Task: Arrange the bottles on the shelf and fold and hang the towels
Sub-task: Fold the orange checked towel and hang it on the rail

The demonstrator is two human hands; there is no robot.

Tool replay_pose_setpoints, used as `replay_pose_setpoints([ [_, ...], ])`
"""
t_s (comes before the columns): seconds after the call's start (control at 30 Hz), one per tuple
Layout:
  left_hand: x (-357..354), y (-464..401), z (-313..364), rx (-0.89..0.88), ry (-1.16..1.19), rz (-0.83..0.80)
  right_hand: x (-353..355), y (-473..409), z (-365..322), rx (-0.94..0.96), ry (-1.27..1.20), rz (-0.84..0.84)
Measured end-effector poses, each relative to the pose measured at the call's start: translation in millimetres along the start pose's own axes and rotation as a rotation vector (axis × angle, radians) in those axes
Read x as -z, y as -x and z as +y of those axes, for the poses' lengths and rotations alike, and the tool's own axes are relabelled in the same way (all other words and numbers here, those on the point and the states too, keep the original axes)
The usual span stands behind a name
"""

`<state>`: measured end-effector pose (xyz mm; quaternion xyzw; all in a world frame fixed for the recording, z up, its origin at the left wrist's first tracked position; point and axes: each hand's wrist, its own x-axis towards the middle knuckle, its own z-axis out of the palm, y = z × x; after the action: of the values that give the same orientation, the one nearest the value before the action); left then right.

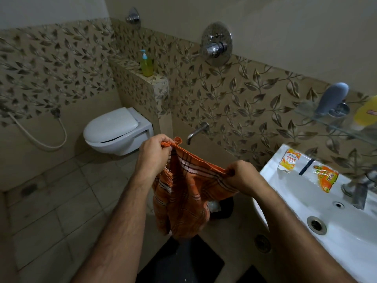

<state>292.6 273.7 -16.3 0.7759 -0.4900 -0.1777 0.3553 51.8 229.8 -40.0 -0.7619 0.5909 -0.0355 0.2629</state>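
Two hands on one orange checked towel point(183, 193): your left hand point(154, 154) pinches the upper corner, your right hand point(241, 176) pinches the top edge further along, both grips clenched on cloth. The towel hangs in the air in front of you, above the floor and just left of the sink point(306, 201), bunched and not yet squared.

Risks, as I judge them:
- Edge between your grips sags, and the left side is doubled over with the fringe showing. Fold now and it likely comes out crooked.
- Lower part dangles near the floor and the dark mat point(183, 260); drop a corner and it could drag there.
- Swinging right could brush the sink and knock the packets.

Containers:
- Sink basin holds nothing I can see. Its back ledge carries a yellow-white packet point(289, 160) and an orange sachet point(325, 177).
- Glass shelf point(318, 117) at right carries a grey bottle point(334, 98) and a yellow bottle point(366, 112), both blurred.
- Green pump bottle point(146, 64) stands alone on the tiled ledge above the toilet point(114, 129), well apart from the shelf.
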Motion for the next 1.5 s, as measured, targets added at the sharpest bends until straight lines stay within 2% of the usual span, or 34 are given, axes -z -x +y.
replay_pose_setpoints([
  [0.17,-3,-3,-7,0.028,-0.021,0.019,17,3,-8,0.062,0.073,0.058],
  [0.37,-2,-5,-9,0.044,-0.025,0.057,18,5,-5,0.023,-0.196,0.12],
  [0.5,-7,-4,-8,0.029,-0.014,0.054,13,6,-6,0.123,0.076,0.272],
  [0.73,-9,-7,-10,0.03,-0.048,0.058,3,17,-23,0.155,0.444,0.309],
  [0.83,-10,-8,-11,0.051,-0.031,0.065,3,22,-28,0.13,0.487,0.294],
  [1.03,-9,-15,-19,0.091,-0.009,0.076,12,12,-15,0.132,0.26,0.025],
  [1.2,-14,-19,-29,0.138,-0.028,0.106,22,15,-10,0.279,0.066,-0.058],
  [1.3,-16,-24,-37,0.145,0.002,0.096,30,17,-6,0.383,-0.344,-0.199],
  [1.4,-22,-30,-48,0.122,0.101,0.011,33,20,-9,0.472,-0.783,-0.333],
  [1.5,-30,-29,-56,0.144,0.326,-0.06,32,18,-17,0.507,-0.998,-0.362],
])
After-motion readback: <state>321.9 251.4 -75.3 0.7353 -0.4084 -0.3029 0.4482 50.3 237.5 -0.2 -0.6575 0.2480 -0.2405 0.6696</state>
